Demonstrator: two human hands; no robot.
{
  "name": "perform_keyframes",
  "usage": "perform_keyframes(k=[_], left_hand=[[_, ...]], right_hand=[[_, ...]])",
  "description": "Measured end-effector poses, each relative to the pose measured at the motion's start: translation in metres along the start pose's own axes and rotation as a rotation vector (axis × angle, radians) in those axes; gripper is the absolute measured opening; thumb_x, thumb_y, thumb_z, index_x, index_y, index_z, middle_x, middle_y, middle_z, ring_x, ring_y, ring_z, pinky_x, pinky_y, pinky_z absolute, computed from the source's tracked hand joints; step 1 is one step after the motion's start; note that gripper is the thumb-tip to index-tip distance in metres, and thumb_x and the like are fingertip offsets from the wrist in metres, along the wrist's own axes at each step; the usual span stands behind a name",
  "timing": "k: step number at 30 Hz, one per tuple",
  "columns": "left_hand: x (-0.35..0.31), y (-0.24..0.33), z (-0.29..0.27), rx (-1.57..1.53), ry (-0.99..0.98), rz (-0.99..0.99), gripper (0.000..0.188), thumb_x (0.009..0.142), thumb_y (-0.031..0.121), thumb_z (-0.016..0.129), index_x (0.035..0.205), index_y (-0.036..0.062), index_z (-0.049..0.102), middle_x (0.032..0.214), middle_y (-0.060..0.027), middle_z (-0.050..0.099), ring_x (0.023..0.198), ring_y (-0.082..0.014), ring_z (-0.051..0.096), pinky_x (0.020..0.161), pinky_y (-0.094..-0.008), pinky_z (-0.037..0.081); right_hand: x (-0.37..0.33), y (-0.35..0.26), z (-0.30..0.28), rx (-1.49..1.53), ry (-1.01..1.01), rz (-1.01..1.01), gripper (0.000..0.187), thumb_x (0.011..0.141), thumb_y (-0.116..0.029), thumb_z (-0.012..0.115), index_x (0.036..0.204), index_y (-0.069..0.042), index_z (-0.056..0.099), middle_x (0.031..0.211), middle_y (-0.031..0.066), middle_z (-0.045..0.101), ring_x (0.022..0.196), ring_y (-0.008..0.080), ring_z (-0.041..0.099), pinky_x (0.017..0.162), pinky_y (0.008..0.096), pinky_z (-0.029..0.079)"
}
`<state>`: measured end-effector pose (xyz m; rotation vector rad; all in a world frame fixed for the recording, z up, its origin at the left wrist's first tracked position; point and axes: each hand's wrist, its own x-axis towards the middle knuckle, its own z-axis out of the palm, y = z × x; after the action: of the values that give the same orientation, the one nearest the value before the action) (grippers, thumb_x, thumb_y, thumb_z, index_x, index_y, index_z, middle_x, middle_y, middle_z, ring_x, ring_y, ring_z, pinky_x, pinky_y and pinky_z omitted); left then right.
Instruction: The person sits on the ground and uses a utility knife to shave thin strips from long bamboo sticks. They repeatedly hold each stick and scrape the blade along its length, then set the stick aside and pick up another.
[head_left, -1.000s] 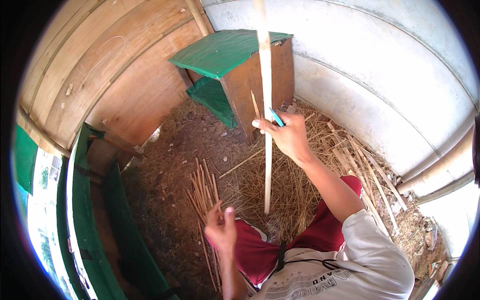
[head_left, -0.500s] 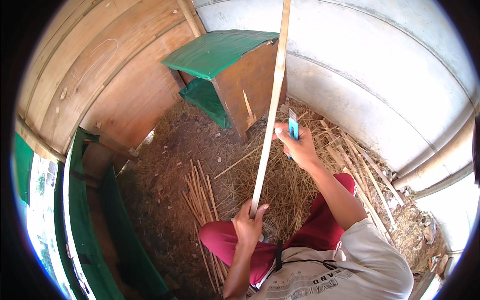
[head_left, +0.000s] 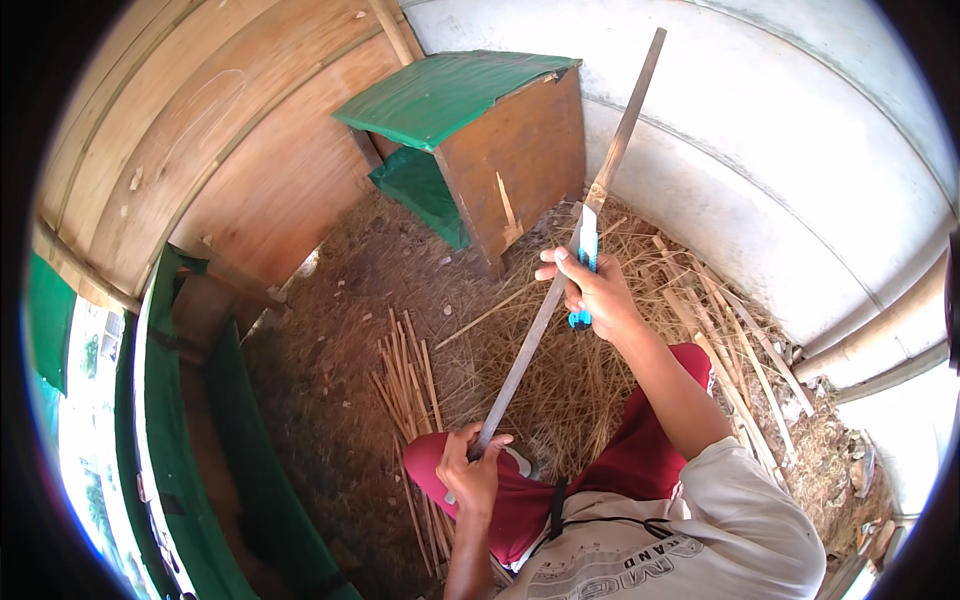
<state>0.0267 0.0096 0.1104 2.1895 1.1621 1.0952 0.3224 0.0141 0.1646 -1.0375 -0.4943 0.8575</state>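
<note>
In my left hand point(head_left: 468, 472) is the lower end of a long, narrow bamboo strip point(head_left: 522, 362), the fingers wrapped round it above my left knee. The strip slants up and to the right, its grey-brown face showing, with a paler patch at a joint in its upper part. A blue utility knife point(head_left: 588, 252) is gripped in my right hand point(head_left: 600, 292), blade pointing up. The blade lies against or just over the strip below that joint; I cannot tell whether it touches. My right index finger and thumb are beside the strip.
Several thin bamboo strips point(head_left: 408, 375) lie left of my knee. More strips point(head_left: 735, 350) are on the right, beside straw point(head_left: 560, 370). A wooden box with a green cover point(head_left: 450, 95) stands ahead, against a white wall point(head_left: 760, 130). Green-lined troughs point(head_left: 240, 430) run along the left.
The bamboo strip has tilted to the right and turned from its pale face to its grey-brown one; its upper end is now visible. My left hand has shifted slightly left and down.
</note>
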Motion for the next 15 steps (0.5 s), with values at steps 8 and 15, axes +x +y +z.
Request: perform_keyframes(k=[8, 15], left_hand=[[0.009, -0.007, -0.013, -0.465, -0.134, -0.349, 0.022, 0.073, 0.002, 0.088, 0.085, 0.0008, 0.069, 0.077, -0.0006, 0.067, 0.068, -0.0047, 0.059, 0.061, -0.0213, 0.047], [-0.009, -0.030, 0.006, -0.599, -0.156, -0.313, 0.022, 0.076, -0.004, 0.084, 0.091, -0.0015, 0.068, 0.085, -0.0067, 0.072, 0.078, -0.0112, 0.067, 0.073, -0.0245, 0.054]], right_hand=[[0.006, 0.005, -0.004, -0.010, -0.026, 0.036, 0.044, 0.100, -0.042, 0.059, 0.096, 0.001, 0.067, 0.080, 0.0159, 0.071, 0.042, 0.0049, 0.040, 0.043, 0.0240, 0.032], [0.003, -0.016, 0.003, 0.064, -0.053, 0.102, 0.042, 0.100, -0.036, 0.061, 0.088, 0.004, 0.067, 0.069, 0.0178, 0.067, 0.043, 0.0071, 0.049, 0.040, 0.0237, 0.032]])
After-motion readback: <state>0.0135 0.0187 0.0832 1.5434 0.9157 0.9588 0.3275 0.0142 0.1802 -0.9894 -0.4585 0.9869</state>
